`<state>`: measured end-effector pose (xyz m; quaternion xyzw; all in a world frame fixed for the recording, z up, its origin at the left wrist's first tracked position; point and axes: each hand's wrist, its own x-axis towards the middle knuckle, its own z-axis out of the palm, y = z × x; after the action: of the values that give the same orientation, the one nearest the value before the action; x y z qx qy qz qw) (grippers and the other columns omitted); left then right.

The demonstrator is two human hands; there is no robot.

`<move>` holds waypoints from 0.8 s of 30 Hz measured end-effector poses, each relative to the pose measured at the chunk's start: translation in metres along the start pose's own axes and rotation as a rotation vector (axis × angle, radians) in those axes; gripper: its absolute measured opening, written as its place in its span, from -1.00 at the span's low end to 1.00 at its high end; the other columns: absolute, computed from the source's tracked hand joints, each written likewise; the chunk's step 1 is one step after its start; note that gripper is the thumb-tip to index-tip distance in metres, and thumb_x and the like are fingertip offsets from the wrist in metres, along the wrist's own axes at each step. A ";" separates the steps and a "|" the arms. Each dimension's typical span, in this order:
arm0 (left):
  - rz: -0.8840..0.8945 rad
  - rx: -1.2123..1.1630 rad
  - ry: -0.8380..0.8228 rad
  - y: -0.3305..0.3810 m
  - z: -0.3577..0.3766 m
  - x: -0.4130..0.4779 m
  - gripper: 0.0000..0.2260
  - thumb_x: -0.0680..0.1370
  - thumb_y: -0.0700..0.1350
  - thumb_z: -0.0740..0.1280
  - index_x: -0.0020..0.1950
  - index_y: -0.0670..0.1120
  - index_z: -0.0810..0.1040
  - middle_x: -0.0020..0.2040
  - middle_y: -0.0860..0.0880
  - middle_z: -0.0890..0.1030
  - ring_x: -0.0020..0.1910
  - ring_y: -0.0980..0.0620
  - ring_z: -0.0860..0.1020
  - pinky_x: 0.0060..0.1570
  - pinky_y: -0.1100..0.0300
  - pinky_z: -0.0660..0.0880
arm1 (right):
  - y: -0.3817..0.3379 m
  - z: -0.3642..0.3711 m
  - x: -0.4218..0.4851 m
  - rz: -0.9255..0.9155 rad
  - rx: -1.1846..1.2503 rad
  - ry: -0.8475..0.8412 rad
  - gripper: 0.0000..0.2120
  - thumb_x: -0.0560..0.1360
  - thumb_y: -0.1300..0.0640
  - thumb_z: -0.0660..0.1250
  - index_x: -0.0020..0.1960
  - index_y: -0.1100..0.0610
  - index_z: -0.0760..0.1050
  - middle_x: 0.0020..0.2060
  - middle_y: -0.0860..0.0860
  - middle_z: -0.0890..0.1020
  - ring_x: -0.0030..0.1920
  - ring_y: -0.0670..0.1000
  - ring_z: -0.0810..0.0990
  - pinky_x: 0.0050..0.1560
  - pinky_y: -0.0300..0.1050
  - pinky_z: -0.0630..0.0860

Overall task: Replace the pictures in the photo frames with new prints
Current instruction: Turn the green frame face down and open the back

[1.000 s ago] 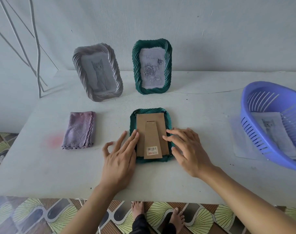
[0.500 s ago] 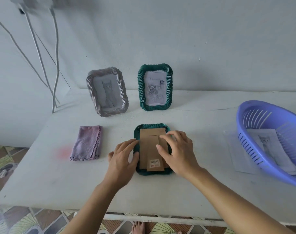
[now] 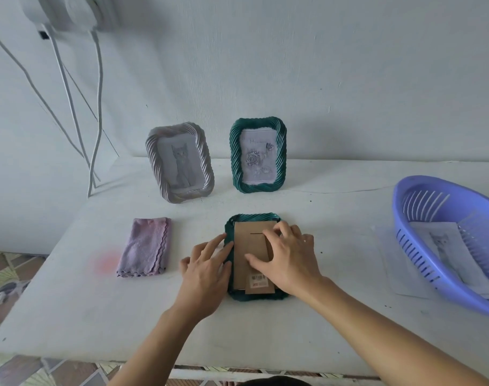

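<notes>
A dark green photo frame (image 3: 253, 218) lies face down on the white table, its brown cardboard back (image 3: 247, 249) with a stand flap facing up. My left hand (image 3: 207, 270) rests flat against the frame's left edge, fingers spread. My right hand (image 3: 286, 257) lies on the cardboard back, fingertips at the stand flap and thumb pressing on it. Two frames stand at the back: a grey frame (image 3: 179, 162) with a cat picture and a green frame (image 3: 258, 155) with a rose picture. Cat prints (image 3: 446, 246) lie in the purple basket (image 3: 421, 190).
A folded pink-purple cloth (image 3: 147, 246) lies left of the face-down frame. The purple basket sits at the table's right edge over a sheet of paper (image 3: 391, 254). White cables (image 3: 95, 121) hang down the wall at the back left. The table's front edge (image 3: 182, 367) is near me.
The camera has tilted up and drawn nearer. My right hand has slid from the frame's right edge onto the cardboard back; my left hand stays at the left edge.
</notes>
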<state>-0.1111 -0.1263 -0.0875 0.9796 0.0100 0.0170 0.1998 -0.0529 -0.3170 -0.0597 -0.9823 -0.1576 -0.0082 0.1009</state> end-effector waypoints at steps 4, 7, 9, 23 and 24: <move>-0.008 0.002 -0.012 0.002 -0.003 0.001 -0.48 0.55 0.21 -0.16 0.46 0.30 0.31 0.54 0.31 0.18 0.38 0.11 0.25 0.18 0.00 0.26 | 0.001 0.002 0.002 0.020 0.085 -0.008 -0.36 0.45 -0.47 0.07 0.25 -0.03 0.48 0.15 -0.07 0.40 0.19 0.04 0.39 0.18 0.09 0.38; -0.052 0.001 -0.046 0.016 -0.011 0.001 -0.38 0.50 0.30 -0.24 0.47 0.26 0.29 0.56 0.24 0.15 0.44 0.08 0.18 0.25 0.00 0.22 | 0.009 0.004 0.005 0.008 0.203 0.031 -0.44 0.50 -0.38 0.05 0.22 -0.04 0.54 0.12 -0.09 0.44 0.20 0.02 0.41 0.17 0.06 0.39; -0.044 0.094 -0.037 0.028 -0.014 0.000 -0.33 0.49 0.34 -0.27 0.50 0.22 0.27 0.57 0.12 0.16 0.45 0.01 0.15 0.27 -0.04 0.23 | 0.018 0.009 0.005 -0.015 0.318 0.084 -0.62 0.57 -0.22 0.20 0.20 -0.02 0.58 0.09 -0.12 0.48 0.20 -0.01 0.43 0.17 0.04 0.40; -0.025 0.308 -0.092 0.081 -0.007 0.027 -0.56 0.54 0.26 0.07 0.33 0.07 0.33 0.05 -0.03 0.46 0.03 -0.06 0.48 0.03 0.01 0.30 | 0.064 0.032 -0.006 -0.152 0.518 0.151 -0.66 0.58 0.17 0.33 0.34 0.01 0.51 0.34 -0.16 0.50 0.39 -0.16 0.38 0.40 -0.12 0.32; -0.027 0.311 -0.109 0.082 -0.009 0.030 -0.57 0.54 0.25 0.08 0.30 0.06 0.33 0.02 -0.04 0.48 0.01 -0.07 0.50 0.02 0.01 0.31 | 0.066 0.032 -0.007 -0.145 0.530 0.146 -0.64 0.59 0.17 0.31 0.37 0.01 0.49 0.36 -0.15 0.48 0.40 -0.16 0.38 0.41 -0.14 0.30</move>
<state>-0.0801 -0.1971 -0.0466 0.9980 0.0147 -0.0407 0.0462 -0.0399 -0.3737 -0.1046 -0.9046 -0.2164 -0.0447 0.3645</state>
